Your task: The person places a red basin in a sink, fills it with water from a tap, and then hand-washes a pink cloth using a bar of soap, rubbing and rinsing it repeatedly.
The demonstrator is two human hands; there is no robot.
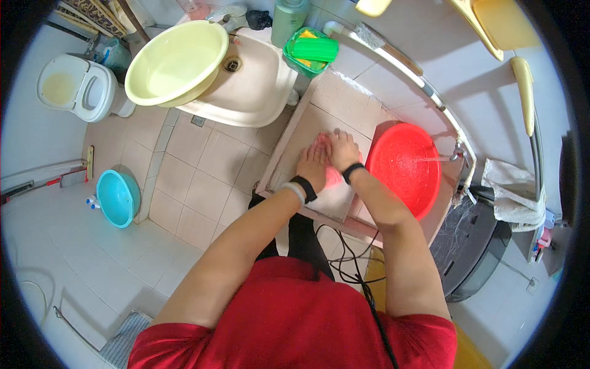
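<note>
A wet-looking pink cloth [333, 178] lies bunched on a tiled ledge [322, 200] in front of me. My left hand [312, 165] presses down on it, its fingers closed over the cloth. Right beside it, my right hand [344, 150] grips the cloth's far part with bent fingers. Much of the cloth is hidden under both hands. To the right of my right hand, on the same ledge, stands a red basin [424, 200]. Water runs into it from a wall tap [458, 152].
Left of the ledge is a sink [264, 101] with a pale yellow basin [212, 74] on it. A green basket [316, 66] and a green bottle [287, 21] stand behind. A blue basin [117, 198] and a toilet [95, 92] are far left. Black cables [353, 261] hang near my legs.
</note>
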